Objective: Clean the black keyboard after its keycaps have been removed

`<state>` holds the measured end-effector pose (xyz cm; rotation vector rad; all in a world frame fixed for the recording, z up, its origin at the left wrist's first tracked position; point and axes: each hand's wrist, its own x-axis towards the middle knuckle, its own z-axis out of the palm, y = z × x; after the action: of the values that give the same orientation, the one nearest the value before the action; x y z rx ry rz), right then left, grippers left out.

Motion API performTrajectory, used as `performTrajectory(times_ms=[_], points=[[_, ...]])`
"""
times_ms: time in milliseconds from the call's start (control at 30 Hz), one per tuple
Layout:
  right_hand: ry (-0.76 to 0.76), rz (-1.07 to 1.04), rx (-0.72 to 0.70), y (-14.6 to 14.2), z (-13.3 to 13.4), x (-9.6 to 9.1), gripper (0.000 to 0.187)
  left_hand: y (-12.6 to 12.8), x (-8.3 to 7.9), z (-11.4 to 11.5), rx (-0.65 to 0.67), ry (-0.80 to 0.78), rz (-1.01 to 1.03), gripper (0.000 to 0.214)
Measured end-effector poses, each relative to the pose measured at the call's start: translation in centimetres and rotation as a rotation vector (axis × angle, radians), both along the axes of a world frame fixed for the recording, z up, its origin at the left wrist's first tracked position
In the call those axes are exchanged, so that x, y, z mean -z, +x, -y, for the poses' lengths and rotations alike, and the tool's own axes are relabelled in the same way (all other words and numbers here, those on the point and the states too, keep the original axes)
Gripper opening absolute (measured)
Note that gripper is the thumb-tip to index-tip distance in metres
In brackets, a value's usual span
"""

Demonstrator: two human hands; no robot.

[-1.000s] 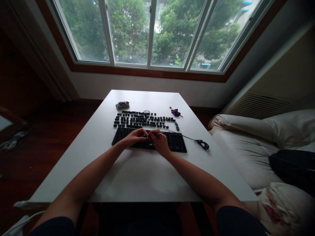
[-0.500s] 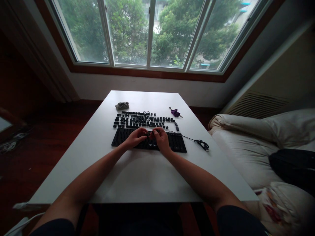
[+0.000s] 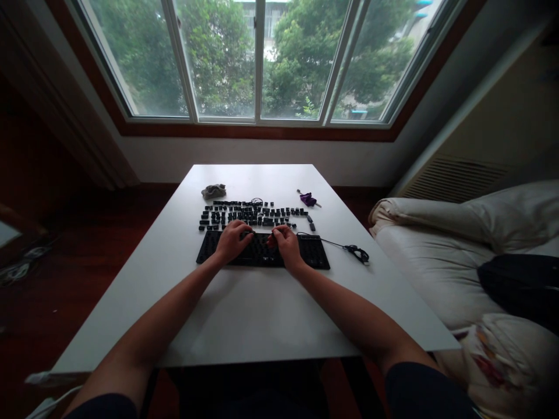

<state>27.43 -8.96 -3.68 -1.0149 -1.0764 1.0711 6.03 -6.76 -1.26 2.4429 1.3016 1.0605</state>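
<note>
A black keyboard (image 3: 257,256) lies across the table in front of me, with bare rows where keycaps have been taken off. Over its left half hovers my left hand (image 3: 233,240), thumb and fingers pinched on a small dark piece that looks like a keycap. My right hand (image 3: 286,244) is closed above the right half, its fingertips pressed together around something small, partly reddish, that I cannot make out. Behind the keyboard lie rows of loose black keycaps (image 3: 264,222). The keyboard's cable (image 3: 358,252) ends in a bundled coil to the right.
A crumpled grey cloth (image 3: 213,191) lies at the back left of the white table (image 3: 244,320). Toward the back right is a purple cloth-like item (image 3: 308,199) with a thin stick. A pale sofa (image 3: 430,267) stands right of the table, a dark bag (image 3: 519,285) on it.
My hands were together over the middle of the keyboard; now they are apart. The left has moved left, while the right has stayed nearly in place. The view has shifted slightly.
</note>
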Motion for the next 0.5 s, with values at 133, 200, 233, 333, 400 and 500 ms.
performTrajectory(times_ms=[133,200,233,333,400,500], points=[[0.0,-0.009,-0.002,0.2,-0.1,0.0,0.029,0.3,0.3,-2.2,-0.056,-0.004,-0.111,0.019],[-0.001,-0.009,-0.009,0.3,0.0,0.0,0.029,0.8,0.3,-3.3,-0.063,-0.002,-0.154,0.019],[-0.002,-0.009,-0.013,0.3,0.0,0.0,0.029,1.1,0.4,-3.9,-0.067,-0.002,-0.177,0.019],[-0.004,-0.012,-0.014,0.5,0.0,0.1,0.029,2.2,0.5,-5.3,-0.081,0.001,-0.243,0.019],[-0.002,-0.014,-0.016,0.6,-0.2,0.2,0.029,2.8,0.7,-6.0,-0.088,-0.004,-0.272,0.019],[-0.006,-0.007,-0.02,0.6,-0.3,0.5,0.029,3.2,1.2,-6.5,-0.107,-0.024,-0.284,0.019]])
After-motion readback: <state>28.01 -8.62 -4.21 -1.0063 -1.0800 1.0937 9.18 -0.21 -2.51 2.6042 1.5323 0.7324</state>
